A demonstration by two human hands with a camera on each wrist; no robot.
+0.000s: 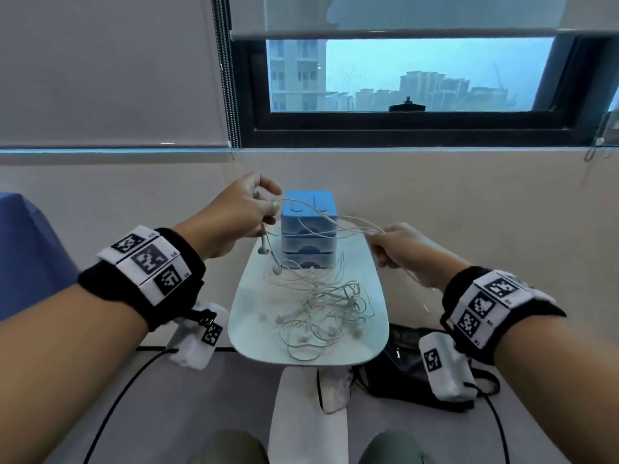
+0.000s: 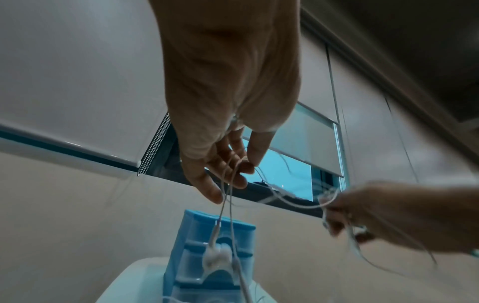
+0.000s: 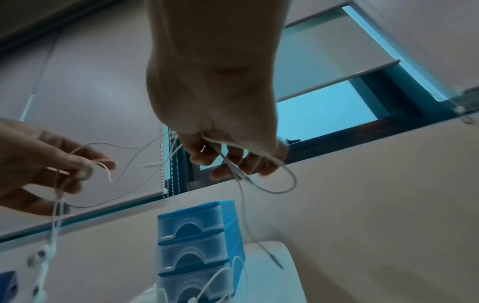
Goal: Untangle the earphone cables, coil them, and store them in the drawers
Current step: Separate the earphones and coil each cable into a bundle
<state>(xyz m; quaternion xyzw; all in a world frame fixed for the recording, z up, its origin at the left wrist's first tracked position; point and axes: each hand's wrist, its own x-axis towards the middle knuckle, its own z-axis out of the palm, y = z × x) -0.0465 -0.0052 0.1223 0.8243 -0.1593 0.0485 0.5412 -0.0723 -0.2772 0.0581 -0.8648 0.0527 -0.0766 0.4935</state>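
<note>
One white earphone cable (image 1: pixel 330 229) stretches in the air between my two hands, above the blue drawer unit (image 1: pixel 308 229). My left hand (image 1: pixel 249 209) pinches it near the earbud end; two earbuds (image 1: pixel 270 259) dangle below that hand. My right hand (image 1: pixel 392 246) grips the other part of the cable in curled fingers, with a loop (image 3: pixel 279 184) and the plug end hanging down. A tangle of more white earphone cables (image 1: pixel 321 306) lies on the small white table (image 1: pixel 248 316). All three drawers (image 3: pixel 191 246) are closed.
The table is small and oval, set close to a beige wall under a window. A black bag (image 1: pixel 412 360) lies on the floor at the right. Something blue (image 1: pixel 26 256) stands at the left. My knees (image 1: pixel 231 447) are below the table's near edge.
</note>
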